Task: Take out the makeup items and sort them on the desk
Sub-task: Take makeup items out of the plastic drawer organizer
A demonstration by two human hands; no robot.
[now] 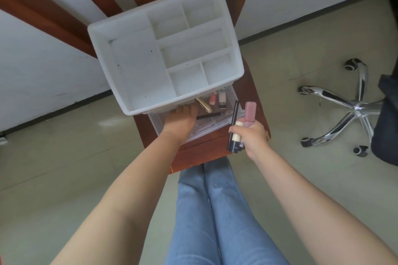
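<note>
Makeup items are partly out: your right hand [253, 137] fingers clutch a pink gloss tube [250, 112] and dark pencils, while your left hand [181, 119] reaches, fingers hidden, into the clear plastic drawer [228, 101] holding more.

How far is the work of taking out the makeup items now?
Partly done. The right hand grips a pink tube, a black pencil and cream tubes. The left hand reaches into the clear plastic drawer, where a gold tube and others remain. The white divided tray holds nothing; sorting has not begun.
</note>
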